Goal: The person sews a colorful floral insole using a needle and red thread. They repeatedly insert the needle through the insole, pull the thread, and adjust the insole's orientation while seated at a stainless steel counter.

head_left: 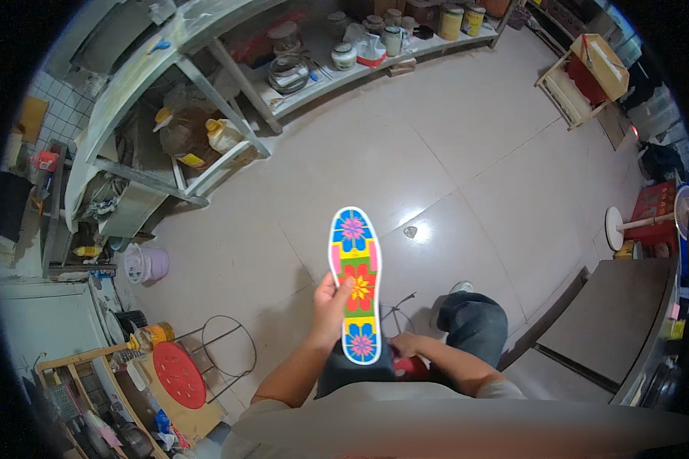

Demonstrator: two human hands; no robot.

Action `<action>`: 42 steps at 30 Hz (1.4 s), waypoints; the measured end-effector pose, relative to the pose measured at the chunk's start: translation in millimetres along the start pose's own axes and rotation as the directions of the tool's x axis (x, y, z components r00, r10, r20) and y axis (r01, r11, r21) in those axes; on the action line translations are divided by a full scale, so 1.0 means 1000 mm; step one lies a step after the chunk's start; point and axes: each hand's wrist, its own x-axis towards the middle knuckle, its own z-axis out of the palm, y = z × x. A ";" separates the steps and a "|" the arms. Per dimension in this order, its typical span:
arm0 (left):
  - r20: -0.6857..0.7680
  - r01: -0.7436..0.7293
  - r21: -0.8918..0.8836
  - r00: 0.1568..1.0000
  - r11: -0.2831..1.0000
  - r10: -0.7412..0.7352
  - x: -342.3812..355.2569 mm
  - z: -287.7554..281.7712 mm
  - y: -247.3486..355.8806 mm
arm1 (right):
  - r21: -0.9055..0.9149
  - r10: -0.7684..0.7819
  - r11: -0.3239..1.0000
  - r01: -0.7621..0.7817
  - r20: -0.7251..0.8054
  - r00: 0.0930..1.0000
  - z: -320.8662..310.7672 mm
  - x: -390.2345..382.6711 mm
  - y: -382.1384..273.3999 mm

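Observation:
Upright in front of me is a shoe insole (357, 264) with a white rim and bright blue, pink, yellow, green and red flower patterns. My left hand (332, 310) grips its left edge, the thumb lying across the patterned face and the fingers behind. My right hand (408, 344) is low by my lap, just right of the insole's heel, with its fingers curled in. Whatever it may hold is hidden. Below that hand shows a bit of a red seat (411, 370). Thin dark rods (396, 309) stick out beyond it.
A red round stool (179, 375) lies tipped at the lower left, near a lilac bucket (147, 263). Shelves (325, 83) with jars run along the back, beside large oil bottles (187, 138). A dark table (601, 321) stands right; a wooden chair (574, 92) is far right.

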 end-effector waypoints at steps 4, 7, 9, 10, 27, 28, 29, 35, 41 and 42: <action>-0.142 -0.009 0.000 0.990 1.000 0.009 0.004 0.025 0.005 | -0.117 0.038 0.993 -0.029 0.079 0.996 -0.004 -0.013 -0.020; -0.240 0.008 0.018 0.971 1.000 -0.003 -0.007 0.040 0.010 | -0.034 -0.054 0.998 0.056 0.059 0.997 -0.008 -0.029 -0.027; -0.293 -0.021 0.001 0.956 1.000 0.020 -0.017 0.051 0.016 | 0.201 -0.123 0.974 0.102 0.093 0.988 -0.013 -0.049 -0.025; -0.325 -0.028 0.006 0.945 1.000 0.028 -0.021 0.056 0.019 | 0.331 -0.188 0.931 0.155 0.072 0.980 -0.015 -0.061 -0.018; -0.102 -0.317 0.005 0.943 0.949 0.315 -0.122 0.031 -0.017 | -0.195 -0.295 0.905 0.378 -0.928 0.229 -0.122 -0.161 -0.147; -0.073 -0.335 0.016 0.939 0.942 0.335 -0.129 0.028 -0.013 | -0.250 -0.350 0.886 0.390 -0.913 0.211 -0.121 -0.170 -0.171; -0.062 -0.345 0.034 0.936 0.938 0.347 -0.130 0.029 -0.010 | -0.308 -0.424 0.849 0.430 -0.882 0.205 -0.127 -0.175 -0.186; -0.056 -0.516 0.004 0.855 0.857 0.515 -0.157 0.032 -0.007 | 0.045 -0.349 0.640 0.767 -0.872 0.342 -0.105 -0.171 -0.242; -0.062 -0.554 0.041 0.829 0.831 0.556 -0.175 0.043 0.000 | -0.219 -0.483 0.760 0.613 -0.820 0.306 -0.108 -0.196 -0.255; -0.065 -0.558 0.046 0.826 0.829 0.560 -0.175 0.045 0.001 | -0.355 -0.542 0.759 0.546 -0.809 0.227 -0.109 -0.200 -0.256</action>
